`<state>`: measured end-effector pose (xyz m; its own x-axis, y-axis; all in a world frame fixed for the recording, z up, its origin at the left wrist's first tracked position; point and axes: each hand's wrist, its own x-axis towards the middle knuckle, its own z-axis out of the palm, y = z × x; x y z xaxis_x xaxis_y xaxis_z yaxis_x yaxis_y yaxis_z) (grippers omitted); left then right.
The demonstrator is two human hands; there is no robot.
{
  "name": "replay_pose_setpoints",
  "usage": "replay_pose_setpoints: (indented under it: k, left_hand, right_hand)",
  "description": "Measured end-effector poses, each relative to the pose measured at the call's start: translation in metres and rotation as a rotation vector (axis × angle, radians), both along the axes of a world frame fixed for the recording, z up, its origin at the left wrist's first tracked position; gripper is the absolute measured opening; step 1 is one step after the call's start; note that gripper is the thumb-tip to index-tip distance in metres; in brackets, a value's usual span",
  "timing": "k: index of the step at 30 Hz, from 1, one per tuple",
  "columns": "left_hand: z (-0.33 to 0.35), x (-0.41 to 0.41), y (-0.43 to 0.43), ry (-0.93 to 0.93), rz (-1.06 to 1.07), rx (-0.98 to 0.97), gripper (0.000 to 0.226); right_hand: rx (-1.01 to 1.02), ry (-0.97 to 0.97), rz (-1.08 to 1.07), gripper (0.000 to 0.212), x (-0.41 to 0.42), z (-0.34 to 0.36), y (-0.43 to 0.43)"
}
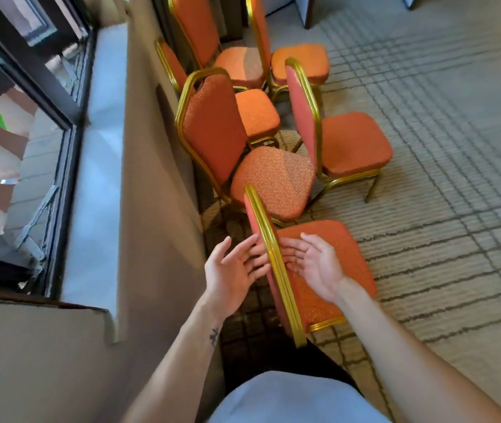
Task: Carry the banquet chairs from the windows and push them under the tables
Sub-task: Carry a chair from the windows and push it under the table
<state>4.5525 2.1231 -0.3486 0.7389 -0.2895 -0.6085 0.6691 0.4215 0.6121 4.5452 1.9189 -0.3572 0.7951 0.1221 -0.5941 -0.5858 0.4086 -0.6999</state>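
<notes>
The nearest banquet chair [328, 270], orange padding on a gold metal frame, stands right below me with its backrest edge toward me. My left hand [230, 270] is on the left side of the backrest, fingers spread and straight, fingertips close to the gold frame. On the seat side of the backrest, my right hand [313, 264] has its palm up and its fingers relaxed near the frame. Neither hand grips the chair. Several more orange chairs [270, 178] stand in a loose cluster beyond it along the window wall.
A beige wall and grey window sill [99, 166] with a dark-framed window [29, 123] run along the left. Patterned grey carpet [444, 123] spreads to the right. Dark furniture legs [307, 10] show at the top.
</notes>
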Motion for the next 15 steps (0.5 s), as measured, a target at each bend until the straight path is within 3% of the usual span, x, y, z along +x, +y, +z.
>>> replay_pose_setpoints:
  k: [6,15]
  left_hand:
    - [0.02,0.025,-0.065,-0.039,-0.152,0.004,0.076]
    - [0.038,0.071,-0.164,-0.198,-0.389,0.011,0.079]
  right_hand:
    - [0.007,-0.022,-0.213,0.052,0.001,0.012,-0.063]
    - [-0.049,-0.06,-0.31,0.044,0.024,0.033,-0.152]
